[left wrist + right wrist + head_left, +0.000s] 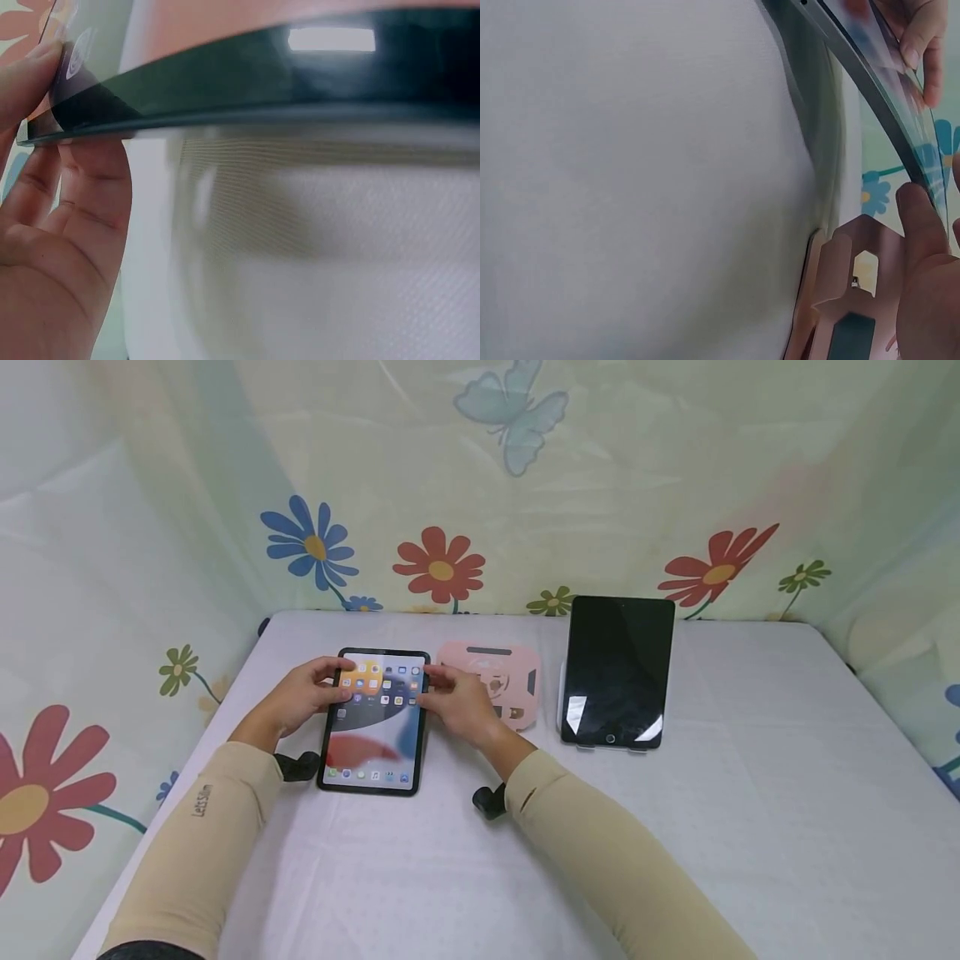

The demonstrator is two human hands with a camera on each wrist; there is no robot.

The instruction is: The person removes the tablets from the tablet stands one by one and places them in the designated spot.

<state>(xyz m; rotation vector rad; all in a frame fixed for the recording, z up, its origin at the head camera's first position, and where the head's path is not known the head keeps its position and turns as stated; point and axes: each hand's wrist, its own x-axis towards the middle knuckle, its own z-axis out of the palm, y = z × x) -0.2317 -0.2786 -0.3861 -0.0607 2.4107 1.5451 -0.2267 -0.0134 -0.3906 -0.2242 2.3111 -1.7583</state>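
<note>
A tablet (378,722) with a lit home screen is tilted above the left part of the table. My left hand (306,687) grips its upper left edge; in the left wrist view the thumb (31,81) lies on the screen side with fingers beneath the edge. On the opposite upper edge, my right hand (461,702) pinches the tablet between thumb and fingers. Beside and partly behind the right hand is a pink stand (525,664) with cut-outs and dark pads. The right wrist view has the tablet's dark side edge (877,94) close to the right thumb (922,225).
A second tablet (618,668), its screen dark, leans on a clear stand at the right of the pink one. White cloth covers the table (765,777). A flower-printed curtain (600,510) hangs behind and at the sides. Dark wrist cameras sit below both wrists.
</note>
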